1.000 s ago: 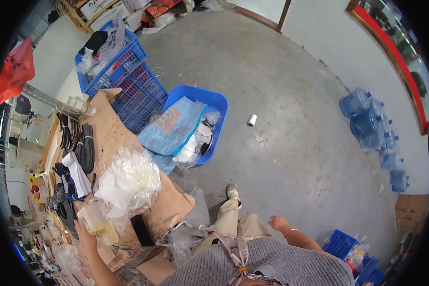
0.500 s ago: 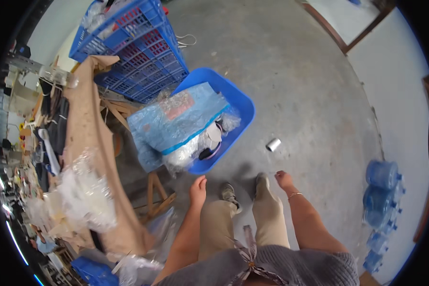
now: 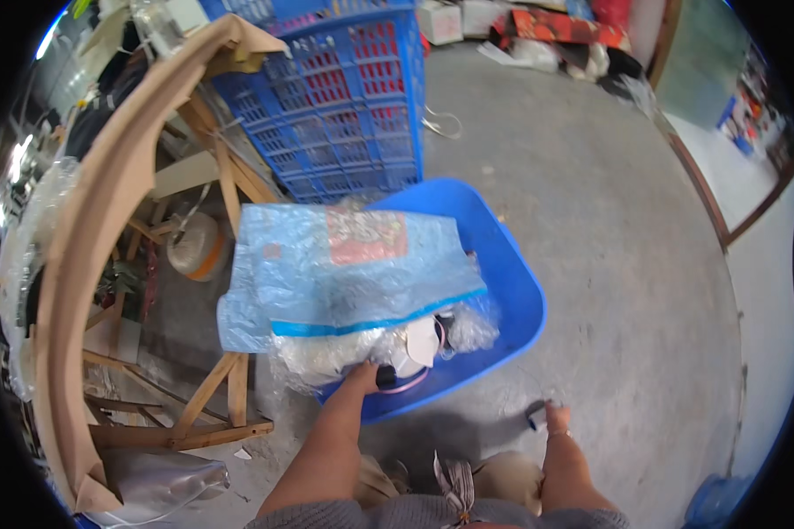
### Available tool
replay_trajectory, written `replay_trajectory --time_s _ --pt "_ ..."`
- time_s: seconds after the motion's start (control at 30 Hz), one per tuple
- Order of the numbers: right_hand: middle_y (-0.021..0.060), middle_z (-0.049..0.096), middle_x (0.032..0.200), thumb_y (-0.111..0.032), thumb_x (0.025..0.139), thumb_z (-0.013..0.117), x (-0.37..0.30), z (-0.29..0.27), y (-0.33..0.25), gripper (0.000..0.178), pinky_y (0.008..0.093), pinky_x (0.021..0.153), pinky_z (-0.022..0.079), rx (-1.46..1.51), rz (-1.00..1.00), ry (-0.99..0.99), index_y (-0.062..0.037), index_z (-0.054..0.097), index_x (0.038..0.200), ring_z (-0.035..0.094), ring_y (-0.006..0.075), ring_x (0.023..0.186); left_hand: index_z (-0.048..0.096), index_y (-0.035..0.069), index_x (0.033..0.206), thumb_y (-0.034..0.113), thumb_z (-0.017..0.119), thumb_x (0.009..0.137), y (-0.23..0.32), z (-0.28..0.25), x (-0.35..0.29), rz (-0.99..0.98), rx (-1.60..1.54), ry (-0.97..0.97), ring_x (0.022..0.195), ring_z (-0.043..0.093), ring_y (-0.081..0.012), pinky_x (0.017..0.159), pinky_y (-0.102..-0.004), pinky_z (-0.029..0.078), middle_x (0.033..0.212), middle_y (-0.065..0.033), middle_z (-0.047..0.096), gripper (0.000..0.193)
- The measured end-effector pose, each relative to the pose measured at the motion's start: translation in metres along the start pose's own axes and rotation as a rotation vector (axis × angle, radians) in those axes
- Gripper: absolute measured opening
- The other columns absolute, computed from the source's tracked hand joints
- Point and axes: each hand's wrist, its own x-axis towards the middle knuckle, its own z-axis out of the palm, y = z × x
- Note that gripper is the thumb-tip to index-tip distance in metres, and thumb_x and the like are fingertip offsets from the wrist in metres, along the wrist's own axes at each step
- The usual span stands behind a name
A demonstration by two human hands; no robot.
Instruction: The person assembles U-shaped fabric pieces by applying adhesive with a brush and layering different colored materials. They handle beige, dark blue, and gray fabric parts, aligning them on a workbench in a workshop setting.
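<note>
A blue plastic tub (image 3: 522,300) stands on the floor before me, heaped with packaging and loose items. A crinkled light-blue plastic bag (image 3: 282,273) lies across it. My left hand (image 3: 360,377) is at the tub's near side, against clear plastic wrap (image 3: 318,354) and beside a small black item (image 3: 385,377). Its fingertips are hidden, so I cannot see whether it grips anything. A white rounded piece (image 3: 421,342) lies just right of it. Low on the right, my right hand (image 3: 557,417) has its fingers at a small silver cylinder (image 3: 536,416), seemingly closed on it.
Behind the tub rise stacked blue crates (image 3: 344,115). A wooden trestle (image 3: 212,397) under a cardboard-covered table (image 3: 71,264) stands at left, with a wrapped roll (image 3: 196,247) beneath. Boxes and bags (image 3: 556,40) line the far wall. A blue water bottle (image 3: 719,501) is at lower right.
I have bent closer to the tub. My left hand has moved from short of the tub to its contents, and my right hand has come down to the silver cylinder on the floor.
</note>
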Motion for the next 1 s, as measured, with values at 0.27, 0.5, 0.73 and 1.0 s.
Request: replay_trajectory --time_s 0.27,0.5,0.73,1.0 --pt "0.011 0.063 0.098 -0.015 0.072 0.076 -0.171 -0.089 -0.133 0.049 0.0369 0.075 0.053 0.391 -0.183 -0.223 -0.0021 0.054 0.114 0.063 0.0232 0.086 0.054 -0.002 0.114 0.042 0.08 0.065 0.064 -0.096 -0.164 -0.082 -0.686 0.306 0.096 0.065 -0.0366 0.081 -0.0425 0.051 0.105 -0.0229 0.065 0.071" --pt "0.0106 0.062 0.097 -0.022 0.09 0.061 -0.467 -0.271 -0.315 0.03 0.0398 0.072 0.056 0.387 0.057 -1.391 -0.0039 0.053 0.114 0.064 0.0232 0.084 0.048 0.007 0.126 0.026 0.074 0.081 0.203 -0.149 -0.466 0.037 -1.913 0.051 0.073 0.056 -0.0097 0.063 -0.0261 0.046 0.084 -0.002 0.059 0.055" --pt "0.0134 0.062 0.102 -0.021 0.09 0.062 -0.698 -0.318 -0.346 0.043 0.0359 0.075 0.055 -0.406 -0.072 -1.783 0.0004 0.046 0.124 0.065 0.0228 0.086 0.042 0.004 0.133 0.028 0.074 0.082 0.123 -0.141 -0.717 -0.384 -1.971 0.72 0.076 0.058 -0.0113 0.066 -0.0269 0.049 0.089 -0.0046 0.061 0.065" --pt "0.0134 0.056 0.12 -0.02 0.088 0.066 -0.937 -0.181 -0.345 0.069 0.0313 0.087 0.047 0.047 -0.825 -1.585 0.0047 0.031 0.141 0.057 0.0188 0.102 0.031 0.001 0.143 0.027 0.067 0.085 -0.119 -0.231 -0.746 -0.26 -1.397 1.21 0.116 0.055 -0.0285 0.096 -0.035 0.042 0.124 -0.0217 0.055 0.074"
